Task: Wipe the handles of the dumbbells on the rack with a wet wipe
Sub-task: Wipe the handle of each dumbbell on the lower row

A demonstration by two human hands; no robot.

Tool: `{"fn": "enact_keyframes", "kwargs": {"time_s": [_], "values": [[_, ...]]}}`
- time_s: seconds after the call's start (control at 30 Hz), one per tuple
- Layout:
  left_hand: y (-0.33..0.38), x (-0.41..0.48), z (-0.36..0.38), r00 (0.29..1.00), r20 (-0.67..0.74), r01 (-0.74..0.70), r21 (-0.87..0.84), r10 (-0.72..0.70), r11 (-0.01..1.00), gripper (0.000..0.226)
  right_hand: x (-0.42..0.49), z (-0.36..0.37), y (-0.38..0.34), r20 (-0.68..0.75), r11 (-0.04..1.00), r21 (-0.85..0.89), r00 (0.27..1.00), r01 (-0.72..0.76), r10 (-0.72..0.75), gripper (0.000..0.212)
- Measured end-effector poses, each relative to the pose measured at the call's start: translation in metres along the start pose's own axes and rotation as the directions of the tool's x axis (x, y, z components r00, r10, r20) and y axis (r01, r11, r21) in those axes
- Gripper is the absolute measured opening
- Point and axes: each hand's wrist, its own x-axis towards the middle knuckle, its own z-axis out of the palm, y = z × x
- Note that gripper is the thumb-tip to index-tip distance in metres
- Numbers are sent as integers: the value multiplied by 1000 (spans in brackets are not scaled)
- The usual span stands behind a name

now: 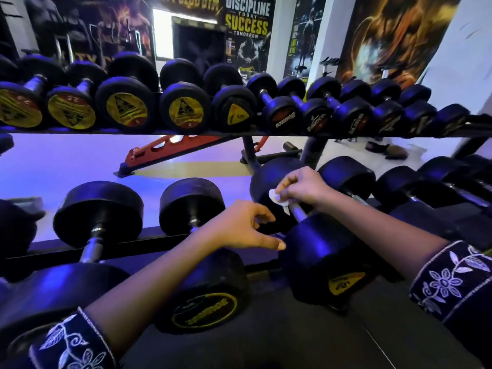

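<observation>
**Wipe on a lower-tier handle, right hand working**

Head view, only one camera:

- Right hand [303, 189] is over the bare metal handle [298, 213] of a large black rubber-headed dumbbell [319, 259] on the lower tier of the black steel rack [106, 247]. Fingers curled together, pinching a small white wet wipe [275, 195] against the far end of the handle, next to the rear head. A corner of the wipe hangs loose below the fingers.
- Left hand [247, 227] hovers just beside the same dumbbell, between it and the neighbouring black dumbbell with a yellow ring logo [205, 291]. Fingers loosely apart, thumb out, holding nothing. Can't tell if the thumb tip touches the near head.
- Both wrists wear dark sleeves with white floral embroidery [450, 280].
- Upper tier: row of smaller black dumbbells with yellow and red end labels [183, 109], apparently untouched right now.

Handling judgement:
- Wipe is thin, limp, damp; it'll bunch or slide unless wrapped round the bar and squeezed.
- Handle is stiff, probably knurled, so some drag. Grip mid-bar through the wipe and stroke end to end.
- Dumbbell looks heavy; it should stay put in the rack and needs no lifting. The left hand could steady the head if it rolls.
</observation>
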Motion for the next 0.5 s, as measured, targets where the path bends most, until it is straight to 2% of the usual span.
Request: {"fn": "enact_keyframes", "kwargs": {"time_s": [0.2,0.3,0.4,0.5], "values": [[35,48,36,999,39,-20,5,19,1000,75,24,-48,44,119,978,-204,993,51,-28,11],[38,73,51,996,85,-12,-34,14,999,90,36,-60,64,229,968,-234,973,89,-34,13],[37,85,57,992,121,-23,-90,34,996,92,42,-59,76,332,955,-254,941,156,-65,14],[35,92,56,988,133,-61,-119,77,991,92,53,-53,83,359,918,-297,922,261,-145,8]]}}
